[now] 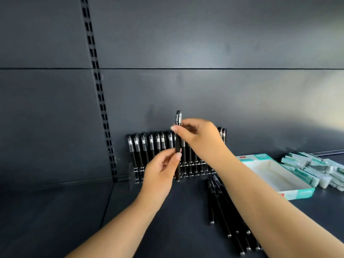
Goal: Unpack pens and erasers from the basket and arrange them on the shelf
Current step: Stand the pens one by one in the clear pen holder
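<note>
Pen (178, 144) held upright between two hands above a dark shelf (55, 211), its cap end up and its tip just over the shelf surface. The right hand (197, 134) pinches it near the cap with thumb and fingers; the left hand (160, 168) grips the lower barrel, fingers curled round it. Behind the hands, a row of pens (149, 149) stands upright in a clear rack (193, 169) against the dark back panel (204, 43). More loose pens (221, 207) lie on the shelf beneath the right forearm, tips toward the viewer. To the right sits an open white-and-teal box (275, 175), and beside it, farther right, a heap of wrapped erasers (316, 168). A slotted upright (98, 90) runs down the panel at left.
</note>
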`<control>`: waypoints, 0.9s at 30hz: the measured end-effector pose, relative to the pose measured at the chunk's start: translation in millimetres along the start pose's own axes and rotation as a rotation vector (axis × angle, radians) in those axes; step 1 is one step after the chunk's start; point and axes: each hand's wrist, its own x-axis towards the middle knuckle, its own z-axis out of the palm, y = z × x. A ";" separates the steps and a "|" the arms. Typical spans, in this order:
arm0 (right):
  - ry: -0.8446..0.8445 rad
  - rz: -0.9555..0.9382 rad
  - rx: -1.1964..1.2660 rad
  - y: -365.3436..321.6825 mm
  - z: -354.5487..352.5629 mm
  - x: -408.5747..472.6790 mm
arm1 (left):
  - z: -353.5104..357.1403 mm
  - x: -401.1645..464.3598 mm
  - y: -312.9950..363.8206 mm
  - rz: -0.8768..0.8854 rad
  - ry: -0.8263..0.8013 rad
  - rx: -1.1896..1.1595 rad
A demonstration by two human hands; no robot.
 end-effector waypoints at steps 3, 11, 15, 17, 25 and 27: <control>-0.069 0.026 0.091 -12.4 20.5 6.4 | -31.3 0.4 1.4 0.048 -0.025 0.127; -0.071 0.132 0.275 -14.3 61.4 26.6 | -128.1 15.3 -45.2 0.019 0.049 0.647; -0.027 0.147 0.347 -4.5 77.3 34.8 | -141.5 21.0 -61.0 -0.022 -0.032 0.733; 0.020 0.156 0.436 -0.6 85.9 40.3 | -142.1 24.9 -67.2 -0.009 -0.083 0.754; -0.012 0.099 0.460 15.5 109.1 39.3 | -137.6 40.0 -86.0 0.091 -0.090 0.732; -0.040 0.118 0.460 21.0 112.6 39.3 | -138.3 40.6 -91.4 0.097 -0.077 0.707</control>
